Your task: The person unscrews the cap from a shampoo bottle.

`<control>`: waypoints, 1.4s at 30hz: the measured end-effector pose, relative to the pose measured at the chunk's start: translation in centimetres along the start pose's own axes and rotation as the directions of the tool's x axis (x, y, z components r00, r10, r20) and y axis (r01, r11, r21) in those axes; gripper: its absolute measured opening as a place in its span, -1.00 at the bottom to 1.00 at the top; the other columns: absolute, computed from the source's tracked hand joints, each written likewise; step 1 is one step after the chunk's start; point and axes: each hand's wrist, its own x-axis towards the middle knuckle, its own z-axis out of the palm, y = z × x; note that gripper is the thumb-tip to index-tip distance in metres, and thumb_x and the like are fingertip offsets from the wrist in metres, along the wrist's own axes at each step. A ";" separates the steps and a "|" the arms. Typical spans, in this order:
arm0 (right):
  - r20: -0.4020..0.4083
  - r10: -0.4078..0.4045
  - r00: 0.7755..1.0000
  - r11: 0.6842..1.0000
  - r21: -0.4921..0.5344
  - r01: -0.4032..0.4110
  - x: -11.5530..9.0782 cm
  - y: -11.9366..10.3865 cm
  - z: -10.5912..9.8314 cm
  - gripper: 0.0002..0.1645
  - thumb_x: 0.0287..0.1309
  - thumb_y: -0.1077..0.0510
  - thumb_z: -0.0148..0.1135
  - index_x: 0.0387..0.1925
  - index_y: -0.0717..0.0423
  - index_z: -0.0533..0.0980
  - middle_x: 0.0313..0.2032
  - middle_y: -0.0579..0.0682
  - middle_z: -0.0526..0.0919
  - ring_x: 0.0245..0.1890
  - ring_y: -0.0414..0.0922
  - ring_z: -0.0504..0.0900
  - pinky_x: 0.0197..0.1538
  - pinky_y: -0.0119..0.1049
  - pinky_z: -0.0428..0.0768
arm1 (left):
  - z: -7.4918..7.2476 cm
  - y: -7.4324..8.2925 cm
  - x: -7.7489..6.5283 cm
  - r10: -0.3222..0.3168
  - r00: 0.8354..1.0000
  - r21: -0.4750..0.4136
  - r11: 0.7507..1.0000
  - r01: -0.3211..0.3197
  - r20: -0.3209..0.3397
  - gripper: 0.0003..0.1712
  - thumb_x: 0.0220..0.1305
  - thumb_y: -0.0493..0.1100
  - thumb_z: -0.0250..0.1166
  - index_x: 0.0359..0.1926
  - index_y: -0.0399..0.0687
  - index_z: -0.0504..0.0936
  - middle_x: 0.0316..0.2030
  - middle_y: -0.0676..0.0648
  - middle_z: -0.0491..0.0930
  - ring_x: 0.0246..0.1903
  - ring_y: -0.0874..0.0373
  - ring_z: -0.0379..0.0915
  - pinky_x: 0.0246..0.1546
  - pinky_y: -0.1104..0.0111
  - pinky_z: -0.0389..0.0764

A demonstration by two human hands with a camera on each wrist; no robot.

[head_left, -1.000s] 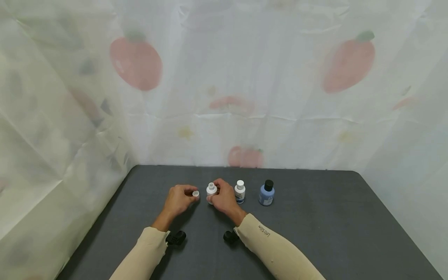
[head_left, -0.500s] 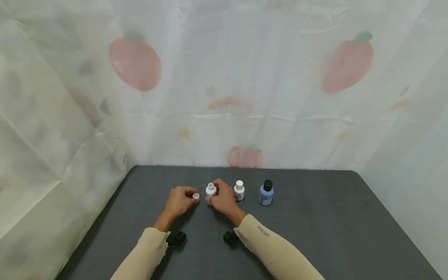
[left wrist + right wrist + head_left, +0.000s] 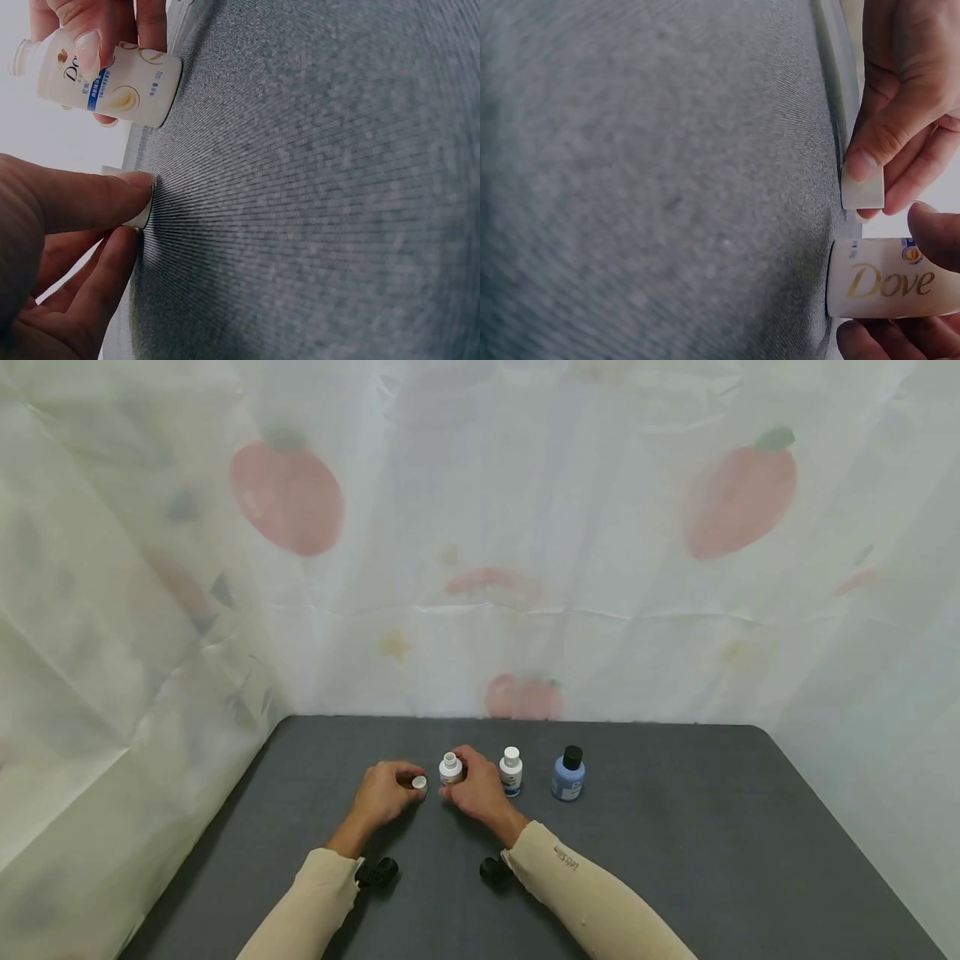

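My left hand (image 3: pixel 386 793) pinches a small white bottle cap (image 3: pixel 419 782) between thumb and fingers, low at the dark tabletop. In the right wrist view the cap (image 3: pixel 864 191) touches the surface. My right hand (image 3: pixel 480 789) holds a white Dove bottle (image 3: pixel 450 770) just to the right of the cap, thumb on one side and fingers on the other. The bottle stands upright on the table with its neck bare. From the left wrist view, its printed label (image 3: pixel 112 86) shows partly behind a fingertip.
Close behind my right hand stands a second white bottle (image 3: pixel 512 774), capped. Farther right is a blue bottle (image 3: pixel 567 781) with a black cap. The grey table (image 3: pixel 675 843) ends at a pale printed curtain (image 3: pixel 585 527) at the back and left.
My left hand has lowered the cap slightly to the tabletop. The right hand and its bottle stay nearly in place; the whole view shifts a little.
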 end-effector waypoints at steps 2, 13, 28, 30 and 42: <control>0.007 -0.005 1.000 1.000 -0.003 0.005 -0.2 -0.1 0.0 -0.31 -0.05 0.36 0.60 0.17 0.17 0.54 0.07 0.19 0.75 -0.01 0.09 0.75 0.09 0.04 0.71 | -0.1 0.0 -0.1 0.007 1.000 -0.004 1.000 -0.007 0.002 -0.68 0.10 -0.31 0.58 -0.07 -0.13 0.83 -0.18 -0.10 0.84 -0.16 0.02 0.79 -0.12 0.10 0.76; 0.015 -0.030 0.999 0.998 0.062 0.029 -1.0 -1.2 -1.0 -0.21 0.06 0.30 0.58 0.33 0.14 0.46 0.27 0.20 0.64 0.24 0.13 0.65 0.25 0.09 0.64 | -1.4 0.8 -0.4 -0.006 1.000 -0.091 0.996 0.008 0.021 -0.39 0.27 -0.15 0.51 0.32 -0.16 0.62 0.26 -0.23 0.65 0.23 -0.22 0.62 0.16 -0.07 0.69; 0.002 -0.079 0.997 0.986 0.146 0.078 -2.5 -4.2 -4.2 -0.28 0.20 0.23 0.51 0.36 0.07 0.45 0.37 0.14 0.57 0.46 0.13 0.48 0.51 0.01 0.47 | -2.5 4.5 -1.3 0.064 0.998 -0.240 0.969 -0.064 -0.008 -0.29 0.25 -0.07 0.55 0.40 0.00 0.56 0.42 -0.20 0.50 0.39 -0.24 0.47 0.35 -0.06 0.57; 0.000 -0.090 0.996 0.984 0.153 0.089 -2.8 -4.4 -4.7 -0.29 0.21 0.23 0.50 0.36 0.08 0.46 0.36 0.15 0.57 0.46 0.13 0.48 0.52 0.03 0.46 | -2.6 5.2 -1.5 0.080 0.997 -0.269 0.960 -0.080 -0.012 -0.30 0.25 -0.10 0.55 0.39 -0.02 0.57 0.41 -0.21 0.50 0.39 -0.24 0.47 0.36 -0.04 0.57; -0.020 -0.130 0.991 0.973 0.188 0.131 -3.9 -4.8 -6.7 -0.33 0.25 0.24 0.48 0.35 0.06 0.46 0.37 0.16 0.55 0.49 0.12 0.44 0.54 0.09 0.41 | -2.0 8.4 -1.9 0.184 0.981 -0.384 0.903 -0.193 -0.061 -0.40 0.28 -0.27 0.49 0.33 -0.16 0.60 0.32 -0.24 0.59 0.36 -0.16 0.52 0.40 0.05 0.54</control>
